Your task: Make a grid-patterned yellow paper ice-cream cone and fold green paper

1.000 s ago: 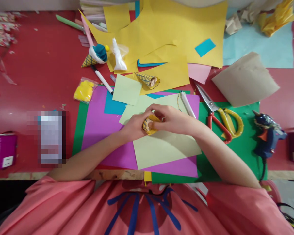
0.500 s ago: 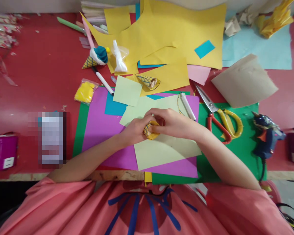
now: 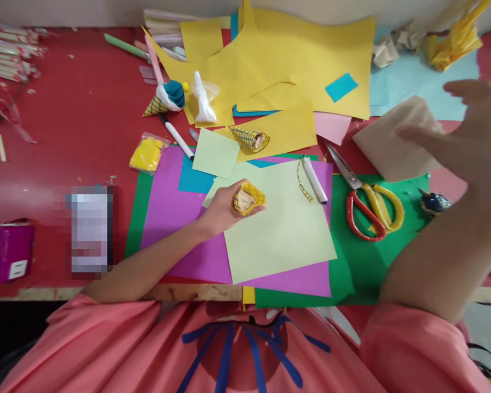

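My left hand is closed around a small yellow paper cone with a grid pattern, held over a pale green sheet at the table's middle. My right hand is lifted at the far right with its fingers spread and nothing in it, hovering above a brown paper sheet and the blue glue gun. A second patterned cone lies on yellow paper behind. A finished cone with blue and white filling lies at the back left.
Red-and-yellow scissors lie on a green sheet. A white marker rests on purple paper. A yellow clay bag, another marker, yellow sheets and a purple box surround the work area.
My right hand has let go of the cone and swung up and to the right, over the brown paper. My left hand keeps the cone, turned slightly upward.
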The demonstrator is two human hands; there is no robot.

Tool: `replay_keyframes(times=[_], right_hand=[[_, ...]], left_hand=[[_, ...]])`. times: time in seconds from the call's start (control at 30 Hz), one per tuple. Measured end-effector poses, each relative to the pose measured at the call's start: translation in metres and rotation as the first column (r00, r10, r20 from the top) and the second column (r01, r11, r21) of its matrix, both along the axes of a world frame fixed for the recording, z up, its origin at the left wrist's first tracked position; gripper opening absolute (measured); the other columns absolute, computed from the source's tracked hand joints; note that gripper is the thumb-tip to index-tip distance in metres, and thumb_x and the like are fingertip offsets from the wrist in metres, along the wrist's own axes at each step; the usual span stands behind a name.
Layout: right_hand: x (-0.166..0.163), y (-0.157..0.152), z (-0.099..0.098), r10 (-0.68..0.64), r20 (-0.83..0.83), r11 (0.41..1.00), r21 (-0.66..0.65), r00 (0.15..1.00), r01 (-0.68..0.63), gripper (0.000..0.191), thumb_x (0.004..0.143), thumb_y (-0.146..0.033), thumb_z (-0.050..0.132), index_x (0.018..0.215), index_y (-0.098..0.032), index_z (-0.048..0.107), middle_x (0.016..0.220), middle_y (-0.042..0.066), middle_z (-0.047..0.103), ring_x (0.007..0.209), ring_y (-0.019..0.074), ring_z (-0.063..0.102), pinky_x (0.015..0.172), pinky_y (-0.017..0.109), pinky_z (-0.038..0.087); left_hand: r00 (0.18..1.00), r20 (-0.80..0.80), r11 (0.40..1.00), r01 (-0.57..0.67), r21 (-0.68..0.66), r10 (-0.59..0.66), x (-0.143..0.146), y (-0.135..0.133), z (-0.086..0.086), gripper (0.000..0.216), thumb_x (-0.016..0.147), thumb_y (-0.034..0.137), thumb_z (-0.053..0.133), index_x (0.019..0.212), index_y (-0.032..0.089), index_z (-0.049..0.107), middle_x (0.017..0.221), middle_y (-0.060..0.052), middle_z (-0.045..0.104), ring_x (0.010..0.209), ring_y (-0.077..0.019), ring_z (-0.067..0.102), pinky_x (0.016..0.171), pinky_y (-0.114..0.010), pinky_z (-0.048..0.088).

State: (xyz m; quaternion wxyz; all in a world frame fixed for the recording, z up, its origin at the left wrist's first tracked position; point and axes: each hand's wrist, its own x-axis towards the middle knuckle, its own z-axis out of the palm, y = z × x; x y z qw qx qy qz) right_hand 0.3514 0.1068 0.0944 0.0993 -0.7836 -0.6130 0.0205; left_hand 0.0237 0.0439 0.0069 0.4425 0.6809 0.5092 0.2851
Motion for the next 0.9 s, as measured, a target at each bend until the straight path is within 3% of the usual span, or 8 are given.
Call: replay_keyframes(times=[0.1, 0.17, 0.33, 0.5, 0.6, 0.67, 0.77, 0.9], right_hand=[[0.021, 0.008, -0.009, -0.161, 0.028, 0.916, -0.368, 0.987, 0.16, 0.106, 0.063, -0.057, 0.071, 0.147, -0.008, 0.028, 0.134, 0.026, 0.052, 0.123, 0.0408, 0.049, 0.066, 0.047, 0.036], [0.026, 0.009, -0.013, -0.158, 0.0, 0.893, -0.426, 0.988, 0.142, 0.111, 0.058, -0.059, 0.074, 0.146, -0.008, 0.028, 0.12, 0.022, 0.062, 0.106, 0.0351, 0.06, 0.061, 0.042, 0.038], [0.014, 0.001, 0.002, -0.154, 0.043, 0.94, -0.3, 0.987, 0.16, 0.09, 0.057, -0.066, 0.071, 0.125, -0.008, 0.054, 0.098, 0.015, 0.068, 0.088, 0.0251, 0.063, 0.058, 0.039, 0.038], [-0.018, -0.025, 0.017, -0.005, -0.046, 0.978, -0.21, 0.999, -0.005, 0.08, 0.065, -0.064, 0.069, 0.126, -0.014, 0.054, 0.103, 0.013, 0.066, 0.084, 0.0208, 0.061, 0.058, 0.035, 0.039], [-0.045, -0.05, 0.008, 0.171, -0.245, 0.965, -0.156, 0.954, -0.213, 0.082, 0.06, -0.058, 0.077, 0.129, -0.022, 0.052, 0.104, 0.009, 0.068, 0.08, 0.0223, 0.064, 0.057, 0.032, 0.044], [-0.063, -0.068, -0.003, 0.274, -0.229, 0.939, -0.146, 0.934, -0.312, 0.084, 0.061, -0.056, 0.078, 0.132, -0.021, 0.049, 0.104, 0.012, 0.069, 0.074, 0.0244, 0.065, 0.057, 0.035, 0.049], [-0.086, -0.087, -0.022, 0.438, -0.097, 0.893, -0.067, 0.894, -0.445, 0.084, 0.067, -0.052, 0.074, 0.135, -0.013, 0.045, 0.118, 0.019, 0.065, 0.098, 0.0351, 0.064, 0.078, 0.046, 0.053], [-0.104, -0.099, -0.038, 0.477, -0.045, 0.878, -0.015, 0.878, -0.478, 0.075, 0.077, -0.048, 0.066, 0.139, -0.015, 0.04, 0.131, 0.02, 0.057, 0.115, 0.0386, 0.057, 0.091, 0.053, 0.049]], left_hand=[[1.0, 0.002, 0.999, -0.027, 0.03, 0.027, -0.001, 0.001, 0.0, 0.043, 0.07, 0.056, 0.069, 0.072, 0.019, 0.047, 0.064, 0.003, 0.057, 0.056, -0.0085, 0.052, 0.051, -0.02, 0.043], [0.999, 0.004, 0.997, -0.052, 0.064, 0.052, -0.002, 0.002, 0.001, 0.041, 0.069, 0.052, 0.073, 0.073, 0.019, 0.048, 0.065, 0.003, 0.057, 0.058, -0.0087, 0.052, 0.054, -0.02, 0.044], [0.996, -0.033, 0.99, -0.074, 0.123, 0.079, -0.007, 0.007, 0.007, 0.035, 0.066, 0.039, 0.078, 0.075, 0.018, 0.051, 0.068, 0.004, 0.058, 0.062, -0.0088, 0.053, 0.057, -0.02, 0.045], [0.991, -0.098, 0.994, -0.084, 0.069, 0.09, -0.017, 0.02, 0.009, 0.028, 0.071, 0.039, 0.073, 0.075, 0.018, 0.055, 0.069, 0.003, 0.06, 0.06, -0.0083, 0.053, 0.053, -0.019, 0.042], [0.976, -0.182, 0.988, -0.098, 0.115, 0.118, -0.026, 0.028, 0.01, 0.027, 0.073, 0.04, 0.072, 0.077, 0.019, 0.055, 0.066, 0.004, 0.059, 0.059, -0.0091, 0.051, 0.053, -0.021, 0.041], [0.95, -0.295, 0.987, -0.063, 0.149, 0.105, -0.032, 0.034, 0.01, 0.024, 0.074, 0.038, 0.071, 0.077, 0.02, 0.055, 0.066, 0.003, 0.057, 0.062, -0.0114, 0.053, 0.056, -0.022, 0.042], [0.892, -0.447, 0.962, 0.06, 0.265, 0.068, -0.041, 0.044, 0.007, 0.023, 0.068, 0.029, 0.075, 0.078, 0.021, 0.056, 0.079, -0.002, 0.059, 0.08, -0.0195, 0.059, 0.07, -0.029, 0.048], [0.846, -0.503, 0.924, 0.035, 0.381, 0.176, -0.048, 0.05, 0.008, 0.045, 0.063, 0.024, 0.078, 0.103, 0.023, 0.058, 0.101, -0.007, 0.061, 0.101, -0.0283, 0.057, 0.09, -0.041, 0.047]])
